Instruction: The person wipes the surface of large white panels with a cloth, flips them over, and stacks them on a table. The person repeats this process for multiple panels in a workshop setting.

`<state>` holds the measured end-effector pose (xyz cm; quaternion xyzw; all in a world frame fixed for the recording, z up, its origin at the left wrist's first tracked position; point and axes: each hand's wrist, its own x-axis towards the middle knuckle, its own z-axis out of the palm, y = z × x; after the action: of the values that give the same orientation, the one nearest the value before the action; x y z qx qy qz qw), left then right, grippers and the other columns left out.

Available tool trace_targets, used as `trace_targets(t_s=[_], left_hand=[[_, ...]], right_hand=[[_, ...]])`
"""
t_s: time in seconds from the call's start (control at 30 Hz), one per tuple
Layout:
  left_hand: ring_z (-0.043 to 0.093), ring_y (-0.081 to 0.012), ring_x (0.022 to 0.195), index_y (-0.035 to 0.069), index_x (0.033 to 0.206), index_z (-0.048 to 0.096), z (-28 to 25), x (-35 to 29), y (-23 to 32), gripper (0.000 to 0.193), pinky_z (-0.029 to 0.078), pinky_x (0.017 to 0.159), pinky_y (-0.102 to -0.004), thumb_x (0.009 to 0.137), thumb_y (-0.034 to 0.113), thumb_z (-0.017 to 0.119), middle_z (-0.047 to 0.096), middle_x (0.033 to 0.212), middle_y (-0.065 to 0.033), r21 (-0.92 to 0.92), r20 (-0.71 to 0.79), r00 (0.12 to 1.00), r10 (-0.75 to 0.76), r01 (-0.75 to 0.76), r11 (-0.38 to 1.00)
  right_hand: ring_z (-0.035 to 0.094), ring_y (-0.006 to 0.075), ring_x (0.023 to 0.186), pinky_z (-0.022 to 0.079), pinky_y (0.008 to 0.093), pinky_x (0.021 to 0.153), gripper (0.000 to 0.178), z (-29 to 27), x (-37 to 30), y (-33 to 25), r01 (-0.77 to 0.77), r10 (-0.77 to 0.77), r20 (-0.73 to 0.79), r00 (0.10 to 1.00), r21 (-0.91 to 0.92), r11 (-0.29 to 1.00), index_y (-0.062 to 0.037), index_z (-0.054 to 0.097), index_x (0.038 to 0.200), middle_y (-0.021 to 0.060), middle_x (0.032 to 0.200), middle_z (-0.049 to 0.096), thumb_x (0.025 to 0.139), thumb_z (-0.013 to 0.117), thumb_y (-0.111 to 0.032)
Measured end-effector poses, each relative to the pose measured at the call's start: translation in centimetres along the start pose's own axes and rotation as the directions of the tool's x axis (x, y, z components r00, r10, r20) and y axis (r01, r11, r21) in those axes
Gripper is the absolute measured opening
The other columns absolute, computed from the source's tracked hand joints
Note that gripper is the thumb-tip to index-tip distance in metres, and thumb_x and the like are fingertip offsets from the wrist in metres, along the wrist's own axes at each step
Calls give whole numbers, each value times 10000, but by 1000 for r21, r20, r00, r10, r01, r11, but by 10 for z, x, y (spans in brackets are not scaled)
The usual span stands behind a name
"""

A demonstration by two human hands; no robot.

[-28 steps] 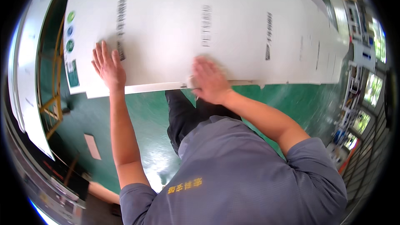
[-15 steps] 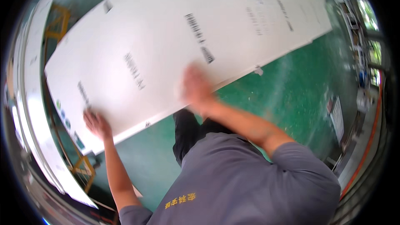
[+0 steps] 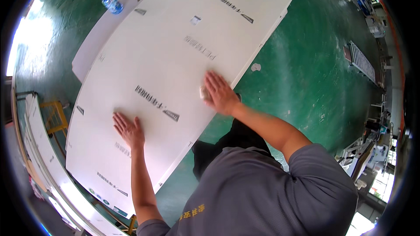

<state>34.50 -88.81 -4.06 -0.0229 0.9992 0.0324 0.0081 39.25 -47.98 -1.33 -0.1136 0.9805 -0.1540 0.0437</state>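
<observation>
A large white panel [image 3: 175, 78] with rows of dark print slants across the view in front of me. My left hand [image 3: 130, 132] lies flat on its nearer left part, fingers stretched and thumb apart. Close to the panel's near long edge, my right hand [image 3: 220, 92] is over the surface, palm down. A small off-white wad [image 3: 204, 93] shows beside its thumb and is held against the panel; its kind is hard to make out, and the rest is hidden under the hand.
A blue-capped water bottle [image 3: 111, 1] stands on a pale sheet [image 3: 89, 48] beyond the panel. Yellow metal stands [image 3: 54, 116] and long white panels [image 3: 46, 148] are at left. A slatted metal piece [image 3: 362, 62] lies on the green floor [image 3: 302, 83].
The view has turned and shifted left along the panel, bringing the bottle into sight. My left hand has slid farther in from the panel's end; my right hand's blur has lessened, revealing the wad.
</observation>
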Motion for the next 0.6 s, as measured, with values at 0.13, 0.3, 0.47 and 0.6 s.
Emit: trace_targets(t_s=[0.13, 0.3, 0.47, 0.6], left_hand=[[88, -335, 1564, -44, 1591, 135, 8, 55, 120, 850, 55, 1271, -469, 1024, 519, 425, 135, 1674, -218, -6, 20, 990, 137, -137, 991], [98, -353, 1560, -59, 1584, 148, 18, 85, 262, 893, 60, 1269, -478, 1003, 553, 440, 139, 1671, -229, -9, -9, 992, 127, -127, 992], [123, -351, 1558, -45, 1582, 196, 18, 100, 335, 844, 57, 1265, -478, 1003, 520, 434, 168, 1666, -230, -52, -32, 994, 104, -106, 993], [138, -345, 1558, -37, 1583, 211, 17, 94, 320, 743, 70, 1264, -484, 1030, 422, 400, 186, 1669, -206, -29, -23, 994, 107, -107, 994]], right_hand=[[194, 379, 1531, 148, 473, 1265, 830, -32, 40, 141, -118, 111, -123, 986, -49, 992, 69, 291, 1529, 237, 1633, 235, 951, 589, -445], [209, 385, 1525, 156, 480, 1262, 830, -84, 89, 371, -265, 215, -226, 950, -218, 940, 67, 275, 1539, 245, 1624, 257, 968, 550, -469], [238, 408, 1511, 174, 517, 1245, 817, -118, 131, 501, -588, 474, -429, 769, -183, 788, 93, 322, 1508, 277, 1608, 274, 997, 439, -533], [376, 398, 1425, 284, 526, 1191, 721, -55, 69, 291, 73, -29, -249, 968, 172, 982, 75, 385, 1462, 260, 1504, 418, 920, 615, -342]])
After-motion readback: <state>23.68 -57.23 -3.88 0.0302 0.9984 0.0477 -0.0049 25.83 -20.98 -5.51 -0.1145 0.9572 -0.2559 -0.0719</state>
